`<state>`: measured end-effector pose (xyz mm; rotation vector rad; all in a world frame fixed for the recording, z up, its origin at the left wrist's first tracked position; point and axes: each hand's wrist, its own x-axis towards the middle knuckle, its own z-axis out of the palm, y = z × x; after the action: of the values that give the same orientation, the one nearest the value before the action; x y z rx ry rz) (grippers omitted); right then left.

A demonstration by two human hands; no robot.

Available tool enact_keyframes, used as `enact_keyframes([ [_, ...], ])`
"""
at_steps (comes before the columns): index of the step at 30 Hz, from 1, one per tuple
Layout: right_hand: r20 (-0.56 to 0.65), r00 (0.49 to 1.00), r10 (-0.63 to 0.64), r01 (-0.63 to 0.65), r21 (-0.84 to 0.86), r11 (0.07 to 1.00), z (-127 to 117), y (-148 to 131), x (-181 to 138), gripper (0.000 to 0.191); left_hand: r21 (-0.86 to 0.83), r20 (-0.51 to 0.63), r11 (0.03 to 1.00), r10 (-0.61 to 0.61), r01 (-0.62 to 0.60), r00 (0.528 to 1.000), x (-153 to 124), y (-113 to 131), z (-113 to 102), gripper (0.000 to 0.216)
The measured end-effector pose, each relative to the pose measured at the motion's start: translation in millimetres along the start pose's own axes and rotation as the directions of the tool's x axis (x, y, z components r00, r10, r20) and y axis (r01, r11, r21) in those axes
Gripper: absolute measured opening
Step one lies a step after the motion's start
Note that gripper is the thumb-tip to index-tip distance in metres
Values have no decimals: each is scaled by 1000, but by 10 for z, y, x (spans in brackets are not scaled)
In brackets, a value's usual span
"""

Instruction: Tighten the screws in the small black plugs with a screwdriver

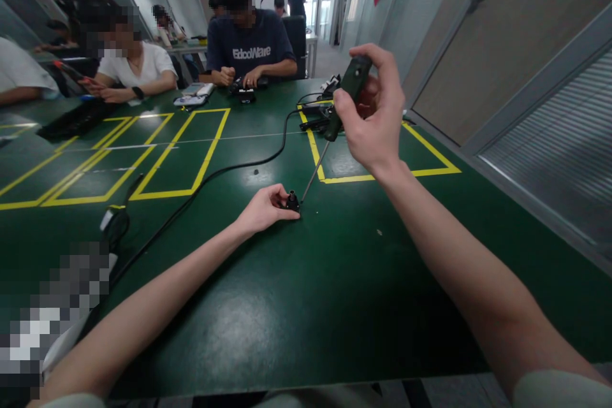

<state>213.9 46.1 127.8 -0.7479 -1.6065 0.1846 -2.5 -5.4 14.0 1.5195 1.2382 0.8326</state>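
Note:
My left hand (pixel 268 208) rests on the green table, its thumb and fingers closed around a small black part (pixel 292 201) with a round metallic post on top. In the air to the right, my right hand (pixel 375 108) grips a screwdriver (pixel 351 86) by its dark green handle. The long thin shaft slants down to the left. Its tip is at the right side of the black part; whether it touches cannot be told.
A black cable (pixel 229 169) crosses the green table (pixel 306 306). Yellow tape (pixel 392 176) marks rectangles, with black parts (pixel 318 118) in the right one. A coiled cable (pixel 116 226) lies left. Across the table, a person in a dark shirt (pixel 251 38) handles a black device (pixel 246 89).

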Motion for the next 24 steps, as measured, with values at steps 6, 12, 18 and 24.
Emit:
enact_keyframes([
  [6,37,999,16,-16,-3,1000,55,-68,-63,45,-32,-4,999,-3,3,1000,16,-32,25,42],
  [12,59,998,-28,30,-32,999,65,-64,-91,43,-42,-1,999,-1,0,1000,20,-48,31,42],
  [18,152,987,-51,44,51,998,53,-150,-108,51,-22,-22,1000,8,-9,1000,11,-37,36,41],
  [24,277,960,-41,-1,148,989,-6,-168,-67,61,31,-85,999,45,-43,995,-23,-53,79,41],
])
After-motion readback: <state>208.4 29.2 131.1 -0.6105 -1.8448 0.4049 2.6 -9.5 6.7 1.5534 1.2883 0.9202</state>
